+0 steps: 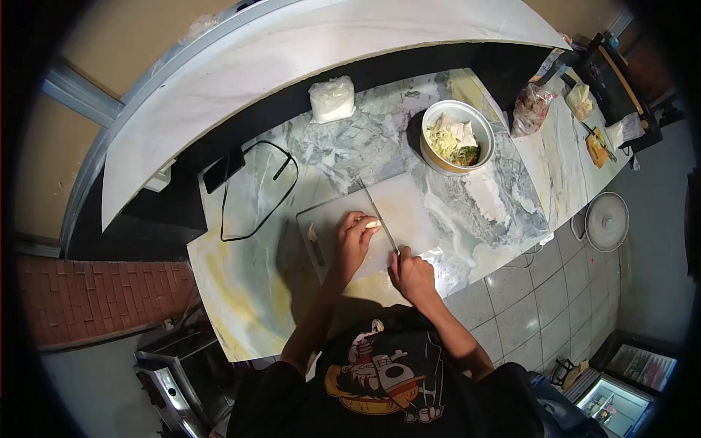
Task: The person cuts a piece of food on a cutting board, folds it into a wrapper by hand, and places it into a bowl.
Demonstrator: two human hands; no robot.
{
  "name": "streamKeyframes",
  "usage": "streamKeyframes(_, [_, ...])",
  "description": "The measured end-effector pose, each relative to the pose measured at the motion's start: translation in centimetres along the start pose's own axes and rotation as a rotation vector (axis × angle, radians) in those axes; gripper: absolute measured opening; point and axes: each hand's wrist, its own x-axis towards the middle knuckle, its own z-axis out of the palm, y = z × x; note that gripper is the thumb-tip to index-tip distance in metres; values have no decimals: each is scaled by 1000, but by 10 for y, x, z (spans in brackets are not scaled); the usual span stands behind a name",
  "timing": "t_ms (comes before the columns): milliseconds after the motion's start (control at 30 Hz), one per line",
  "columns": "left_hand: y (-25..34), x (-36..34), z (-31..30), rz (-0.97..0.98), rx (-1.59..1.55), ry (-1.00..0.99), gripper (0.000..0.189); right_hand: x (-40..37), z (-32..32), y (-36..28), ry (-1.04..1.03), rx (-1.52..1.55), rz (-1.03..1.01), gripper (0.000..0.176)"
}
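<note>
A pale cutting board (412,206) lies on the marble counter. My left hand (355,237) is closed around a small whitish piece of food (373,224) near the board's middle. Wrapped round the handle of a knife (378,213) is my right hand (413,276), at the board's near edge. The blade points away from me and lies just right of the held piece. At the board's left side rests a small pale scrap (312,233). Beyond the board to the right stands a white pot (486,135) with shredded vegetables and pale pieces inside.
A bag of white powder (332,100) stands at the counter's back. To the left are a black cable loop (225,208) and a dark phone (223,171). Several bags and an orange board (596,148) lie far right. A round lid (607,222) is beyond the counter edge.
</note>
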Motion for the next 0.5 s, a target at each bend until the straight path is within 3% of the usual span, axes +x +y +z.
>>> streamKeyframes(300, [1, 2, -16, 183, 340, -80, 27, 16, -15, 9, 125, 7, 14, 27])
streamKeyframes(500, [1, 5, -16, 269, 336, -47, 25, 39, -13, 17, 121, -57, -36, 26])
